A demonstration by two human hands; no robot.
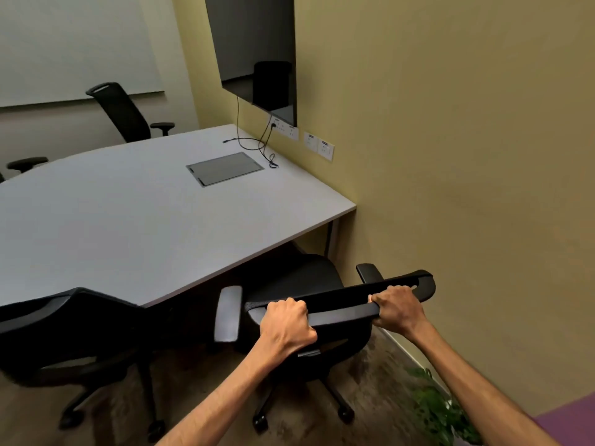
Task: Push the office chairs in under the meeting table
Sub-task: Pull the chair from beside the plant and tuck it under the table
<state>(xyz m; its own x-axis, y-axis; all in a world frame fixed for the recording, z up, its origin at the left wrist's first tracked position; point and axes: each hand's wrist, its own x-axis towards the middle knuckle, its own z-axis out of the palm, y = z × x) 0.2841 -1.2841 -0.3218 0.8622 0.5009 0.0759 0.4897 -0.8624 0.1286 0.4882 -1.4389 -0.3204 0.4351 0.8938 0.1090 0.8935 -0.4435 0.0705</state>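
A black mesh office chair (299, 278) stands at the near right corner of the grey meeting table (128, 220), its seat partly under the tabletop edge. My left hand (286, 323) grips the left part of the chair's top backrest bar. My right hand (397, 305) grips the same bar further right. A second black chair (67, 336) stands to the left, its backrest against the table's near edge. A third black chair (120, 111) sits at the far side of the table, backrest upright, and one armrest (27, 163) of another shows at the far left.
A yellow wall (467, 156) runs close along the right of the held chair. A dark wall screen (257, 53) hangs above the table end, with sockets and a loose cable (257, 144) below. A green plant (441, 410) stands on the floor at bottom right.
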